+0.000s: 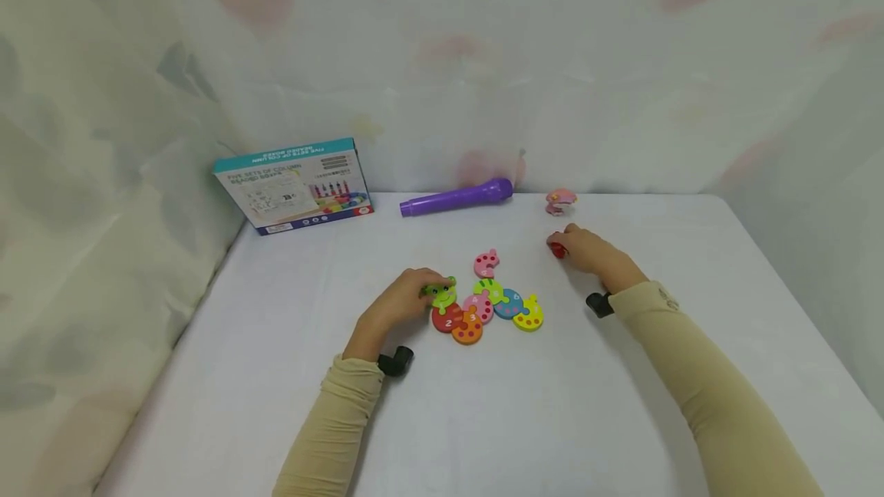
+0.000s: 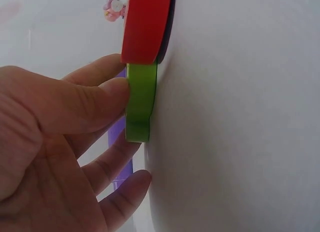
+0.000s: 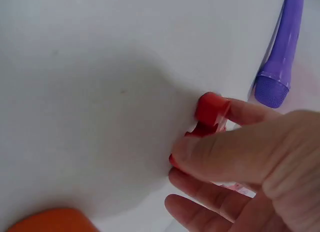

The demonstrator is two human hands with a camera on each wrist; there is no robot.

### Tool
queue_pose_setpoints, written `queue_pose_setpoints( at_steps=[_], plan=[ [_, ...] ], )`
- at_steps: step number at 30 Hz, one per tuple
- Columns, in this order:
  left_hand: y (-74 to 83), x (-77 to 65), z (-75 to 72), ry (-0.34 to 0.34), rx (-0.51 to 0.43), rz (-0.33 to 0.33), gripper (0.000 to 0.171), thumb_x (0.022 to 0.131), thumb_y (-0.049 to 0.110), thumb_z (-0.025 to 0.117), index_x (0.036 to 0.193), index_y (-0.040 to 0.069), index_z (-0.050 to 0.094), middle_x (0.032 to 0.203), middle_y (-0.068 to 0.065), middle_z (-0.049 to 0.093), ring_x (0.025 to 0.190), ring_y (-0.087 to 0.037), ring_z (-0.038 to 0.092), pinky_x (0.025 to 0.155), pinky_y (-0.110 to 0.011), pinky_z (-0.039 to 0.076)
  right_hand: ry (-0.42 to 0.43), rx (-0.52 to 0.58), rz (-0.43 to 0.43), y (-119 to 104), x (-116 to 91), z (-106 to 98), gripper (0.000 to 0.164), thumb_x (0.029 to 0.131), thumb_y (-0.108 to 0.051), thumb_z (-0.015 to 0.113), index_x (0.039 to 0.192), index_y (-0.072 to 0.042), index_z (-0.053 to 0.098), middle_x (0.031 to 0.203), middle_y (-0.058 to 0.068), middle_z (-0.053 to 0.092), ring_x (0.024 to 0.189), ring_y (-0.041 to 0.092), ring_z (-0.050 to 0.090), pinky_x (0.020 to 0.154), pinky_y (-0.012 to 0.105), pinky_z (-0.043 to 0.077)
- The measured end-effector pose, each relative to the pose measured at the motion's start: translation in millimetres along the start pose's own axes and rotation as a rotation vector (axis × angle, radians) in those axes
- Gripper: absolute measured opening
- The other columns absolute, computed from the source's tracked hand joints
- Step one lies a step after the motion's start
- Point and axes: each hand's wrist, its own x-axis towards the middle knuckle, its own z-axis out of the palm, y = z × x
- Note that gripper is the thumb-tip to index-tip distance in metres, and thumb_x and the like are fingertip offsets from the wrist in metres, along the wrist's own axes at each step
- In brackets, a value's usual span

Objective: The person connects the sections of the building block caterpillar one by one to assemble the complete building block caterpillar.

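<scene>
A chain of caterpillar-shaped wooden puzzle pieces lies flat on the table, numbered and dotted. At its left end is the green head piece, which my left hand grips with the thumb on it and the fingers around its edge. The red piece joins the head, followed by orange, pink, lime green, blue and yellow ones. Apart to the right, my right hand pinches a red puzzle piece between thumb and fingers, low over the tabletop. A loose pink piece lies above the chain.
A purple toy microphone lies along the table's back edge. A small pink toy stands to its right. At the back left, a bead-set box leans against the curtain.
</scene>
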Motion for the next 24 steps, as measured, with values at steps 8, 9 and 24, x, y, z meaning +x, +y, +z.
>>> queue_pose_setpoints(
  at_steps=[8,9,24],
  plan=[
    [0.7,0.5,0.4,0.005,0.006,-0.007,0.039,0.088,0.001,0.058,0.121,0.02,0.062,0.126,-0.002,0.055,0.124,-0.022,0.043,0.107,-0.04,0.031,-0.013,-0.04,0.089,2.5,-8.2,5.2,0.041,0.087,-0.002,0.058,0.127,-0.01,0.054,0.093,0.014,0.051,0.078,0.027,0.051,0.069,0.043,0.051],
    [0.5,0.3,0.7,0.008,0.009,-0.008,0.038,0.088,0.001,0.058,0.121,0.02,0.062,0.126,-0.002,0.055,0.124,-0.023,0.043,0.107,-0.041,0.031,-0.022,-0.048,0.106,2.2,-9.3,5.5,0.042,0.087,-0.003,0.058,0.128,-0.011,0.053,0.095,0.014,0.051,0.079,0.027,0.051,0.067,0.043,0.051],
    [1.8,-0.6,0.9,0.015,0.017,0.005,0.039,0.087,0.001,0.059,0.121,0.018,0.062,0.125,-0.003,0.056,0.123,-0.025,0.043,0.107,-0.042,0.029,0.117,-0.044,0.014,-27.9,-53.6,9.8,0.052,0.074,-0.031,0.076,0.115,-0.003,0.059,0.095,0.006,0.058,0.075,0.019,0.055,0.066,0.037,0.05]
  ],
)
